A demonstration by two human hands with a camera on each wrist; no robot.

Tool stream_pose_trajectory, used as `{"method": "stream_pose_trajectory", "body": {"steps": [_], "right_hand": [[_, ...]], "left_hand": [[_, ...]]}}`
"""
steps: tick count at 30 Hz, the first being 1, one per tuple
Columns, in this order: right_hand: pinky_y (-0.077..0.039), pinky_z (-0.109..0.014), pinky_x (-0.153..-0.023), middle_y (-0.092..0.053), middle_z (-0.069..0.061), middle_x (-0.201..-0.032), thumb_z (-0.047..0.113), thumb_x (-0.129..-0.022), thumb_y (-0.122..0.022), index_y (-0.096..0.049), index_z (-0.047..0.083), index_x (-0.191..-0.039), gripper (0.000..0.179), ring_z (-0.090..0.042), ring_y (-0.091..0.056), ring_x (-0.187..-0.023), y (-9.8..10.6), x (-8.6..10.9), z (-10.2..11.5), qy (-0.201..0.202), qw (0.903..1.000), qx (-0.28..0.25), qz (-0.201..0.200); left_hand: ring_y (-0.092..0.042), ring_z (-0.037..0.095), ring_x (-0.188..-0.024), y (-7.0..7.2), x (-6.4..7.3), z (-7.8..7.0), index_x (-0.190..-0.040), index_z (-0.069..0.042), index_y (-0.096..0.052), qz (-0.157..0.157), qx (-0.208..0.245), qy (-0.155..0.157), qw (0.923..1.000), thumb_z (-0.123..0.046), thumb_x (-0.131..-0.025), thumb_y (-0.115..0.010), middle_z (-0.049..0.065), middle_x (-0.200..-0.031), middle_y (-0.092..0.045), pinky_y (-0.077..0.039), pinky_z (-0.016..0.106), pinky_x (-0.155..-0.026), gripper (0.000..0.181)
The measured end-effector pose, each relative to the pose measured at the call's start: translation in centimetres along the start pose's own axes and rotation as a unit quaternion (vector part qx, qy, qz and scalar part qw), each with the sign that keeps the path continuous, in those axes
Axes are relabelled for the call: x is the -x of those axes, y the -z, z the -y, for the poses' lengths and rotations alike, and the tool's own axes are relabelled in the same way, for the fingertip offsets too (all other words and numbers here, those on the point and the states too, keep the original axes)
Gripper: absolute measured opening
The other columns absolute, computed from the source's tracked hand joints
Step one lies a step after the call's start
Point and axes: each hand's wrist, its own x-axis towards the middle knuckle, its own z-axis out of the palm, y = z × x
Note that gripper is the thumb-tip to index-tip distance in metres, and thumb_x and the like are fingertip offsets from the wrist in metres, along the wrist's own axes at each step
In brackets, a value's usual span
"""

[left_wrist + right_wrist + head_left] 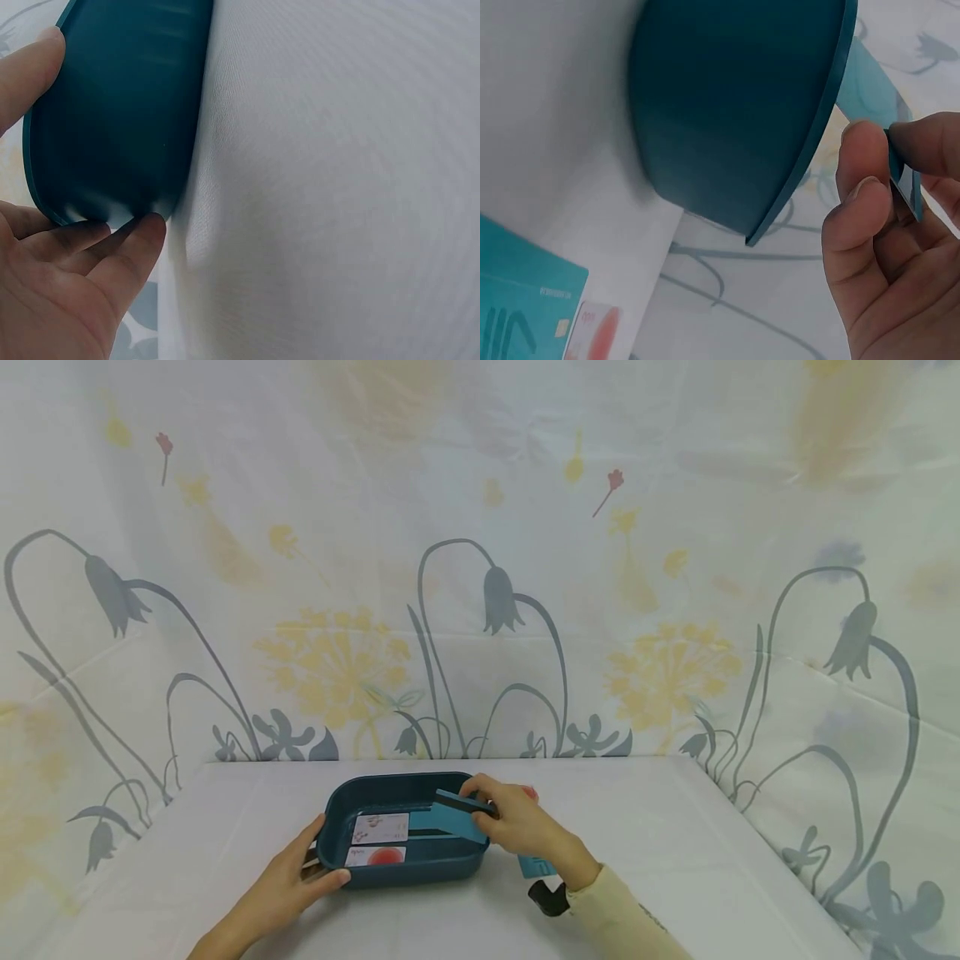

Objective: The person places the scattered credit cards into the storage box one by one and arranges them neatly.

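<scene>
A dark teal tray (408,874) stands on the table. My left hand (288,870) grips its left end, thumb and fingers at the rim and outer wall. Over the tray's right side, my right hand (510,817) pinches a blue card with a black stripe (463,803) between thumb and fingers, tilted. Inside the tray lie a white patterned card (380,829), a white card with a red circle (375,857) and another blue striped card (420,821), partly covered by the held one.
Right of the tray, a teal chip card (529,300) lies on the white tabletop (675,860), next to a white card with red (594,330). A curved black object (550,898) shows by the right cuff. Behind hangs a flower-printed cloth (480,485).
</scene>
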Motion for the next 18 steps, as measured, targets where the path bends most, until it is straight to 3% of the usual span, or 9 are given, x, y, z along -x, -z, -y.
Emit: {"method": "stream_pose_trajectory", "body": {"steps": [6, 18], "right_hand": [[-0.04, -0.019, -0.048, -0.05, 0.006, -0.072, 0.006, -0.092, -0.056, -0.055, 0.018, -0.117, 0.028, -0.005, -0.044, -0.052, -0.7, -0.7, 0.0, 0.009, 0.9997, 0.022, 0.008], [-0.043, -0.021, -0.052, -0.053, 0.006, -0.076, 0.004, -0.09, -0.058, -0.056, 0.018, -0.115, 0.028, -0.007, -0.048, -0.058, -1.4, -1.8, -0.3, -0.005, 0.9991, 0.034, 0.027]], "left_hand": [[-0.053, 0.038, -0.119, 0.0, 0.0, -0.1, -0.149, 0.006, -0.016, -0.001, -0.003, 0.001, 1.0, -0.041, -0.084, -0.072, 0.032, -0.145, -0.032, -0.05, 0.038, -0.093, 0.098], [-0.053, 0.039, -0.119, 0.1, 0.0, -0.1, -0.149, 0.007, -0.016, -0.001, 0.0, -0.005, 1.0, -0.039, -0.084, -0.072, 0.032, -0.144, -0.033, -0.05, 0.037, -0.093, 0.097]]}}
